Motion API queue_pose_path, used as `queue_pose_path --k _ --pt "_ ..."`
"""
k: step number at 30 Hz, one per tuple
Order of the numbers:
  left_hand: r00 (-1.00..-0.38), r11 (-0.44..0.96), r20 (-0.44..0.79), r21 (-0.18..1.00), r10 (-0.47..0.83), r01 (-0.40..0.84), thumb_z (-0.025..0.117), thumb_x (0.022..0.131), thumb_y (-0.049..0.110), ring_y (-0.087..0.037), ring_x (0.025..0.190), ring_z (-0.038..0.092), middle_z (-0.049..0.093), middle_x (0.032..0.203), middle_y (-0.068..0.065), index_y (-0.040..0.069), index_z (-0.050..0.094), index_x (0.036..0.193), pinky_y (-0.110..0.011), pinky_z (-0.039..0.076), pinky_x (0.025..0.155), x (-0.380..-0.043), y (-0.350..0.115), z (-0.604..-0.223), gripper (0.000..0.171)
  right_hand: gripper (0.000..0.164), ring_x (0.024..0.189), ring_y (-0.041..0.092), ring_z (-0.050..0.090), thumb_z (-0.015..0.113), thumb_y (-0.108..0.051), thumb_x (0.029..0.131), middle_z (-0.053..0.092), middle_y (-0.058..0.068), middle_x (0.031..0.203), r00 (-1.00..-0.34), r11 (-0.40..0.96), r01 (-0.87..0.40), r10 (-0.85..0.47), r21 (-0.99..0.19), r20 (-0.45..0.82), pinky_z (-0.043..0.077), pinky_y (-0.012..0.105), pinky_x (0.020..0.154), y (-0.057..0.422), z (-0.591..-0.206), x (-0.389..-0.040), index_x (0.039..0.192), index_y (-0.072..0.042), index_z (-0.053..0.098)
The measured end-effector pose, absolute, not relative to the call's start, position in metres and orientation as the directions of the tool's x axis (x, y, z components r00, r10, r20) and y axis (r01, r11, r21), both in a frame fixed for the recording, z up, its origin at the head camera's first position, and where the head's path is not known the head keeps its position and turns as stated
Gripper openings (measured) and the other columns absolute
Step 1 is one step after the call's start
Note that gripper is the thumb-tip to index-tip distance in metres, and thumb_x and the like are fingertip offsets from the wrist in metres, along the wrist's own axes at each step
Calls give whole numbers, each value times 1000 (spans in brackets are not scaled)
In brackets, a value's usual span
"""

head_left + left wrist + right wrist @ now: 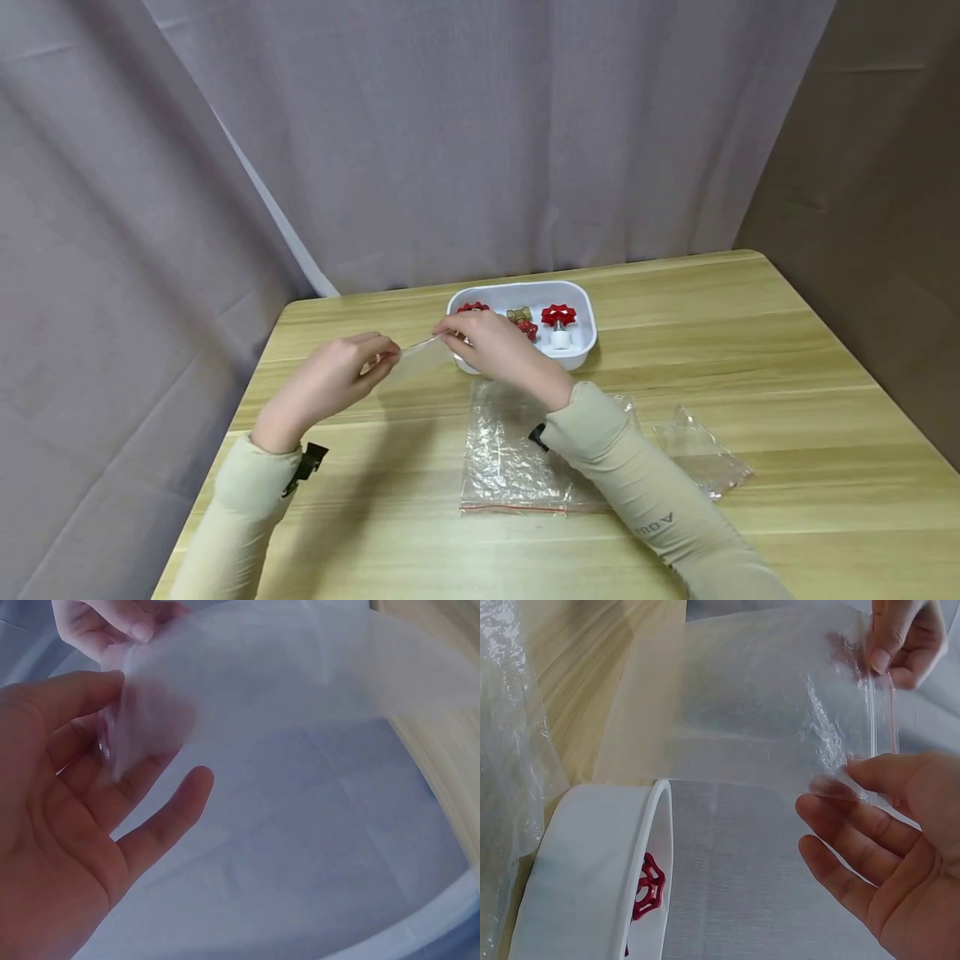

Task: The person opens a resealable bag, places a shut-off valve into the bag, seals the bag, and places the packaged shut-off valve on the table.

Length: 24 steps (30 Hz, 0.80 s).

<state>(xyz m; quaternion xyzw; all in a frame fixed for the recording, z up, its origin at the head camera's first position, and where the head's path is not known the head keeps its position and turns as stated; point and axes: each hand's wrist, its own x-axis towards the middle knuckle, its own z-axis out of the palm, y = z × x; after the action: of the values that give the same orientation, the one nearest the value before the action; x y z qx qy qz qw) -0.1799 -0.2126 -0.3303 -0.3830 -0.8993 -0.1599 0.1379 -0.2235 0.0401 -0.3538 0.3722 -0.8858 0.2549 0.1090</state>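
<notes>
Both hands, left hand point(330, 379) and right hand point(506, 350), pinch a clear, red-striped zip bag point(750, 697) by its mouth, above the table point(360, 517), at eight o'clock in the head view; right sleeve point(637, 483) lettering resembles "AQU".

High up, the head view looks forward and down over the wood-grain table point(750, 350); in tight, both wrist views share one clear zip bag point(750, 705), facing it from opposite sides!

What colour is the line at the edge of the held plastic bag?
The edge line is pinkish red, clearest in the right wrist view.
</notes>
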Motion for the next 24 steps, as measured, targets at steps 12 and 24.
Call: queue_pose_path --k 12,24 --pt "-708 671 375 248 599 699 67 97 10 -6 70 58 64 81 8 13 72 94 -28 48 60 -186 -199 -329 6 24 107 21 65 65 -19 100 69 5 119 -690 591 -723 -591 -358 417 54 37 88 45 -346 -217 123 -12 70" --pt "-730 660 329 314 599 683 67 97 14 -6 72 61 66 80 9 14 73 94 -30 51 64 -192 -192 -331 7 13 96 18 64 76 -13 91 69 0 101 -490 502 -851 -648 -156 583 54 30 82 43 -330 -193 103 -10 74"
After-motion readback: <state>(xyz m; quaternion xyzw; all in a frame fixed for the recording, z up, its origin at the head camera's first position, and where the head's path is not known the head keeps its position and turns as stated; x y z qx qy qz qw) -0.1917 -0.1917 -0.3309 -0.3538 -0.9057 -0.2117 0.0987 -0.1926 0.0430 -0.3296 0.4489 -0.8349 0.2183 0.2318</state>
